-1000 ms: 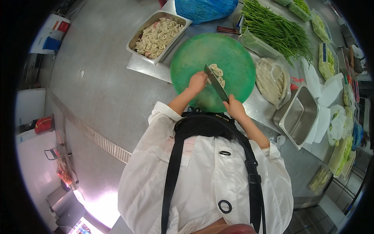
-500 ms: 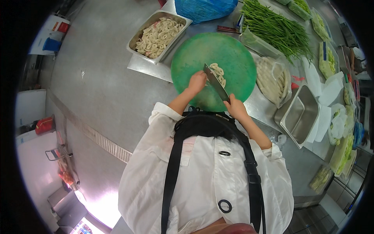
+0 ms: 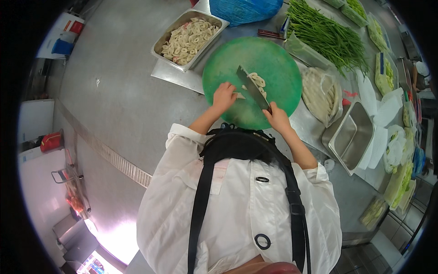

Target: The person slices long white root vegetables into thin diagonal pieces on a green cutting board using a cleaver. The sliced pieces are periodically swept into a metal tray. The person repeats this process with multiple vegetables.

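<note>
My right hand [image 3: 277, 117] grips the handle of a cleaver [image 3: 252, 86], its dark blade lying diagonally across a round green chopping board [image 3: 219, 59]. Pale ring-shaped slices [image 3: 258, 80] lie against the blade's right side, and a small bit sits to its left. On the board's left part, my left hand [image 3: 224, 97] is closed round the end piece of a pale, tube-shaped food [image 3: 239, 95]; a pointed tip sticks out past the fingers, apart from the blade. Most of that piece is hidden by the hand.
A steel pan of pale sliced rings [image 3: 189, 41] stands beyond the board's left edge. Right of it lie a clear bag of whole pale tubes [image 3: 321, 96], a steel pan [image 3: 350, 132] and a heap of long green stalks [image 3: 326, 34]. A blue bag [image 3: 246, 10] sits at the back.
My left hand has moved left and slightly toward me, away from the blade, with the pale piece in it. The cleaver has shifted slightly up and left, and a small bit now shows beside it.
</note>
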Available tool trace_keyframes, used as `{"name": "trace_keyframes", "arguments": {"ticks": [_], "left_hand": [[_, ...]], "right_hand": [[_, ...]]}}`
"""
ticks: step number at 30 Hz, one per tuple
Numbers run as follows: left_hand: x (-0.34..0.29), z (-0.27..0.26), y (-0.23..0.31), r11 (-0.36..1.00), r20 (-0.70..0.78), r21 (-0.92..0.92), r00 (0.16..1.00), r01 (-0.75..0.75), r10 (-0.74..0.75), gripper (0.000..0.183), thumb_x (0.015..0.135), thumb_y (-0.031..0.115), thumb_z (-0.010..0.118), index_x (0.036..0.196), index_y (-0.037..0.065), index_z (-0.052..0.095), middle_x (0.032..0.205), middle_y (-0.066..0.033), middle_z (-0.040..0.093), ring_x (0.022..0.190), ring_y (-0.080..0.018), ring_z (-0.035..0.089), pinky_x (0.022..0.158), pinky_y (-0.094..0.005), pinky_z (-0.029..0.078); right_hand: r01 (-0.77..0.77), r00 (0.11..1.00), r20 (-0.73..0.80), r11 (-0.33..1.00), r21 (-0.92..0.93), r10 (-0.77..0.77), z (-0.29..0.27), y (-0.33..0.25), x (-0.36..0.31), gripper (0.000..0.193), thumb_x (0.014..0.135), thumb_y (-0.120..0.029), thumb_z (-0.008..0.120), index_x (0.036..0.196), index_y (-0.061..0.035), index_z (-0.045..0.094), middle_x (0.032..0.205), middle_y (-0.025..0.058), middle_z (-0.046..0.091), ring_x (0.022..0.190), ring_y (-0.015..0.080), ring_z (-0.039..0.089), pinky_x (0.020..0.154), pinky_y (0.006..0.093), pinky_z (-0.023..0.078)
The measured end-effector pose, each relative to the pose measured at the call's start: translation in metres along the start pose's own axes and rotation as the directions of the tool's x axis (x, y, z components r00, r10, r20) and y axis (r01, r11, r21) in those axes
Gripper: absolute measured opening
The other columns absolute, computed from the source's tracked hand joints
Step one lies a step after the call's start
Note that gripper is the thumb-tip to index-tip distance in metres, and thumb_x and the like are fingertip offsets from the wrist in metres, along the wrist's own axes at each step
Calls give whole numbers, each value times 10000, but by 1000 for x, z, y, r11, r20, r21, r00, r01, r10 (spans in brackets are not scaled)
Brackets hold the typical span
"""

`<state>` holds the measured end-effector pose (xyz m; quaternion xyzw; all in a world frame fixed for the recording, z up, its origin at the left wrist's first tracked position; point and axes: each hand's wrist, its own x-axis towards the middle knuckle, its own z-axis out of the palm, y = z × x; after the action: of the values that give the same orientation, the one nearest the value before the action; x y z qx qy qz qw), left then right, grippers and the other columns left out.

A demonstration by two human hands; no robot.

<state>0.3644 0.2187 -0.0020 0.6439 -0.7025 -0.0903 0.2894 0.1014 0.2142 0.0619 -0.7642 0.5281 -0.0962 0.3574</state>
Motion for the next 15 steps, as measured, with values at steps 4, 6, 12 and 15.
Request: {"name": "trace_keyframes", "arguments": {"ticks": [4, 6, 12, 15], "left_hand": [[-11, 5, 3, 996, 76, 42, 995, -75, 71, 192, 730, 77, 655, 919, 87, 630, 951, -81, 570, 960, -299, 549, 780, -399, 495], [-9, 8, 0, 994, 62, 38, 993, -100, 98, 178, 729, 56, 630, 906, 80, 625, 938, -80, 569, 955, -295, 545, 778, -397, 490], [-7, 11, -2, 985, -9, 59, 987, -159, 160, 142, 729, 57, 566, 856, 75, 626, 861, -59, 568, 909, -261, 545, 761, -375, 471], [-9, 10, 0, 983, -35, 85, 986, -162, 166, 130, 728, 66, 568, 840, 82, 632, 851, -50, 572, 897, -250, 550, 754, -375, 459]], "right_hand": [[43, 995, 91, 993, -112, -33, -2, 11, -5, 304, 904, -286, 604, 957, -29, 452, 800, 190, 665, 758, 415, 637, 646, 506, 484], [38, 994, 104, 992, -124, -25, 1, 14, -9, 302, 905, -288, 600, 961, -31, 452, 805, 182, 670, 760, 411, 641, 647, 508, 487], [38, 989, 145, 986, -163, -14, -17, -5, -29, 308, 909, -295, 591, 978, -31, 449, 811, 176, 675, 761, 408, 646, 645, 508, 495], [77, 983, 175, 984, -163, -48, -17, 2, -27, 320, 908, -300, 589, 983, -25, 445, 806, 191, 671, 755, 415, 644, 642, 513, 496]]}}
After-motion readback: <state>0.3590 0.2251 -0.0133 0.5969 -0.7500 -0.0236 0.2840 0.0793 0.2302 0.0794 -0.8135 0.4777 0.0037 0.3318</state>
